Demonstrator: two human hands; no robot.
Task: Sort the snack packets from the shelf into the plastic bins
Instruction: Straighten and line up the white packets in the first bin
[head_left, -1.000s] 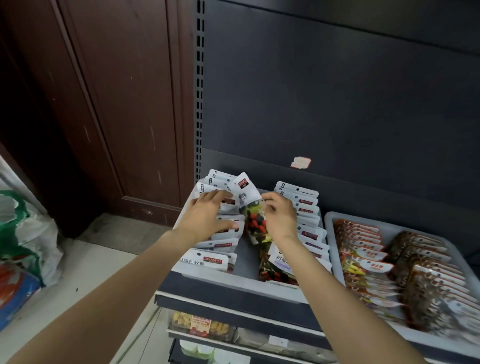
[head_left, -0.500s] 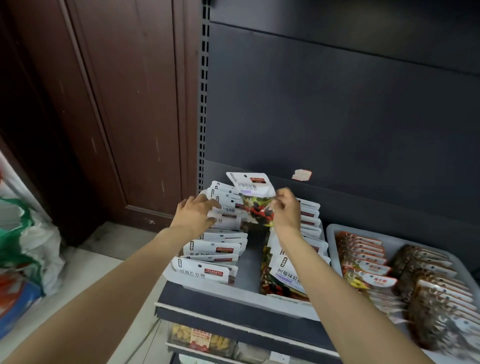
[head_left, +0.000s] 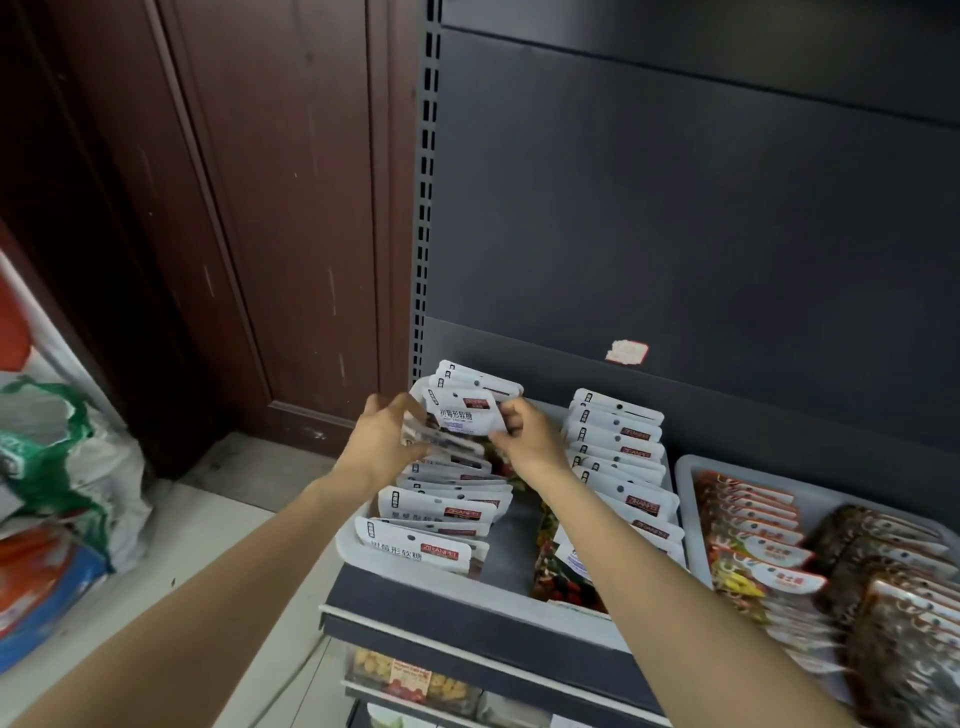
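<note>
A grey-white plastic bin (head_left: 415, 574) on the shelf holds two rows of white-topped candy packets: a left row (head_left: 441, 512) and a right row (head_left: 618, 441). My right hand (head_left: 527, 439) pinches the right edge of one white-topped packet (head_left: 460, 415), held upright at the back of the left row. My left hand (head_left: 382, 434) is on the left side of that row, its blurred fingers touching the packet tops just left of the held one. A loose packet of coloured candy (head_left: 558, 577) lies in the gap between the rows, partly hidden by my right forearm.
A second plastic bin (head_left: 687, 499) on the right holds rows of red-and-white and brown snack packets. The dark shelf back panel (head_left: 675, 234) rises behind. More packets (head_left: 410, 678) sit on the shelf below. Bags (head_left: 57, 493) stand on the floor at left by a wooden door.
My right hand carried the packet leftward and lowered it from above the gap to the back of the left row. My left hand shifted further back along that row.
</note>
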